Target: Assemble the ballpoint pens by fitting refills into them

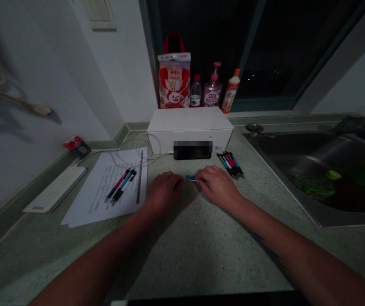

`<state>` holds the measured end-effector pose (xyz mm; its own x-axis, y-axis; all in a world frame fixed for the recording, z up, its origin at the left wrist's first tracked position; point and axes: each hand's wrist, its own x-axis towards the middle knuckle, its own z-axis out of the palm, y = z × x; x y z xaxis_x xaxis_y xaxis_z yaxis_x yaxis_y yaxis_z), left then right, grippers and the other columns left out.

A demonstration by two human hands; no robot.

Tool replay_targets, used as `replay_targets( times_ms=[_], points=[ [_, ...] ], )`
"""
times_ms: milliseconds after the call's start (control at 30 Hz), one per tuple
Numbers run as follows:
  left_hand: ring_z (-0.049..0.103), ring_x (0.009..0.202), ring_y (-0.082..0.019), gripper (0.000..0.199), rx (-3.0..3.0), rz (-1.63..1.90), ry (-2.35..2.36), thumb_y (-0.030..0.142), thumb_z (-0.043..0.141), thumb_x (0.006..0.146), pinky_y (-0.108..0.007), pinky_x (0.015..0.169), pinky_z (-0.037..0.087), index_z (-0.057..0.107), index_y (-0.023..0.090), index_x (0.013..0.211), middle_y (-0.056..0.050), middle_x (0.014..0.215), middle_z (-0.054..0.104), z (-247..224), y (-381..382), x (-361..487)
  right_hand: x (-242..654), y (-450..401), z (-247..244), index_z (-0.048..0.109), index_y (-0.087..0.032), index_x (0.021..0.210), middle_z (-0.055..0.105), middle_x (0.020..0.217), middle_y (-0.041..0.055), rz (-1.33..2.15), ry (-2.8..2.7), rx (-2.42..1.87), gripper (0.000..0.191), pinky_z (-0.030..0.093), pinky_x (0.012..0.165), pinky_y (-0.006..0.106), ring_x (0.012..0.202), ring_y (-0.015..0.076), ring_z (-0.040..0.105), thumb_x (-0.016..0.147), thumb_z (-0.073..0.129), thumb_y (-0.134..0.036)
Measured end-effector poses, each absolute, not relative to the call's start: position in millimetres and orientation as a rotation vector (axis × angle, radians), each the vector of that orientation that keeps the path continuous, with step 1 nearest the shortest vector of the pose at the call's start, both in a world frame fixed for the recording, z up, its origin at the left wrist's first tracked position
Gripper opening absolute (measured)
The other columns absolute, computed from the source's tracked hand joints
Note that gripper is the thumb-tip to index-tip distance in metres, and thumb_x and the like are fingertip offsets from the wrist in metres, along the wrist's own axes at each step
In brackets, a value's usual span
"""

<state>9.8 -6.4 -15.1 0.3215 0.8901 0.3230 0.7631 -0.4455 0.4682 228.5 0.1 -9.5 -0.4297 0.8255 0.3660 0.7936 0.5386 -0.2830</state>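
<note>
Between my two hands runs a thin pale pen refill, held low over the counter. My left hand has its fingers closed on the left end, and my right hand pinches the right end between thumb and fingers. Just behind it, a short blue pen barrel lies partly hidden by my right fingertips. To the right, several pens in black, blue and red lie side by side. More pens rest on printed paper sheets at the left.
A phone on a cable leans against a white box. Behind the box stand a red bag, a water bottle, a pump bottle and an orange-capped bottle. The sink is right; a white power bank-like slab is left.
</note>
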Motion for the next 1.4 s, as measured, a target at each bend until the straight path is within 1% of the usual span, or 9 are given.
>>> replay_targets(
  times_ms=[167, 333, 500, 700, 833, 900, 1000, 1200, 1400],
  points=[
    [0.061, 0.086, -0.027, 0.021, 2.305, 0.791, 1.654, 0.024, 0.054, 0.094, -0.038, 0.078, 0.042, 0.075, 0.023, 0.092, -0.009, 0.089, 0.068, -15, 0, 4, 230, 0, -6, 0.071, -0.02, 0.089, 0.066, 0.091, 0.0085, 0.059, -2.272, -1.432, 0.015, 0.043, 0.082, 0.038, 0.091, 0.0251, 0.059, 0.094, 0.058, -0.018],
    [0.063, 0.091, -0.025, 0.023, 2.345, 0.511, 1.877, 0.025, 0.051, 0.098, -0.035, 0.081, 0.043, 0.073, 0.02, 0.097, -0.008, 0.095, 0.069, -11, 4, 3, 228, -2, -5, 0.071, -0.019, 0.087, 0.066, 0.088, 0.0074, 0.099, -2.352, -1.404, 0.014, 0.041, 0.08, 0.035, 0.088, 0.0226, 0.058, 0.091, 0.059, -0.015],
    [0.064, 0.092, -0.025, 0.027, 2.439, 0.323, 1.86, 0.026, 0.049, 0.1, -0.037, 0.082, 0.045, 0.074, 0.019, 0.101, -0.008, 0.097, 0.07, -10, 5, 4, 225, -5, -9, 0.071, -0.018, 0.086, 0.066, 0.087, 0.0065, 0.146, -2.441, -1.367, 0.011, 0.04, 0.08, 0.035, 0.089, 0.0227, 0.058, 0.087, 0.062, -0.012],
    [0.066, 0.093, -0.026, 0.027, 2.493, 0.268, 1.83, 0.025, 0.05, 0.099, -0.038, 0.082, 0.047, 0.076, 0.021, 0.102, -0.009, 0.097, 0.072, -7, 3, 5, 226, -4, -11, 0.072, -0.019, 0.088, 0.066, 0.088, 0.007, 0.163, -2.464, -1.351, 0.01, 0.044, 0.081, 0.038, 0.091, 0.0246, 0.059, 0.086, 0.064, -0.014],
    [0.068, 0.099, -0.028, 0.028, 2.391, 0.46, 1.839, 0.025, 0.055, 0.097, -0.04, 0.086, 0.049, 0.072, 0.02, 0.118, -0.01, 0.105, 0.075, -9, 2, 4, 225, -3, -10, 0.072, -0.019, 0.096, 0.068, 0.093, 0.008, 0.178, -2.436, -1.321, 0.01, 0.047, 0.085, 0.04, 0.095, 0.0259, 0.061, 0.089, 0.064, -0.018],
    [0.07, 0.098, -0.028, 0.034, 2.305, 0.609, 1.773, 0.027, 0.06, 0.095, -0.04, 0.085, 0.051, 0.066, 0.02, 0.128, -0.009, 0.105, 0.076, -12, 1, 4, 225, -4, -8, 0.07, -0.019, 0.109, 0.069, 0.102, 0.009, 0.207, -2.404, -1.257, 0.019, 0.049, 0.088, 0.041, 0.099, 0.0259, 0.062, 0.092, 0.064, -0.021],
    [0.072, 0.097, -0.025, 0.035, 2.277, 0.738, 1.495, 0.024, 0.064, 0.093, -0.037, 0.084, 0.054, 0.064, 0.022, 0.128, -0.006, 0.103, 0.078, -18, -3, 8, 224, -5, -7, 0.063, -0.021, 0.125, 0.069, 0.115, 0.0101, 0.249, -2.431, -1.092, 0.031, 0.049, 0.093, 0.041, 0.106, 0.025, 0.062, 0.094, 0.063, -0.022],
    [0.073, 0.099, -0.024, 0.031, 2.269, 0.87, 1.219, 0.022, 0.063, 0.093, -0.037, 0.088, 0.057, 0.065, 0.021, 0.124, -0.008, 0.109, 0.077, -21, -12, 17, 222, -6, -8, 0.069, -0.021, 0.106, 0.07, 0.099, 0.0074, 0.223, -2.469, -1.052, 0.014, 0.049, 0.088, 0.037, 0.096, 0.0221, 0.063, 0.097, 0.059, -0.018],
    [0.072, 0.097, -0.024, 0.02, 2.242, 0.987, 1.321, 0.019, 0.058, 0.095, -0.04, 0.089, 0.058, 0.071, 0.02, 0.111, -0.009, 0.106, 0.078, -20, -9, 14, 223, -3, -4, 0.068, -0.018, 0.099, 0.069, 0.093, 0.0075, 0.225, -2.371, -1.201, 0.019, 0.047, 0.081, 0.035, 0.091, 0.022, 0.063, 0.102, 0.051, -0.025]
  ],
)
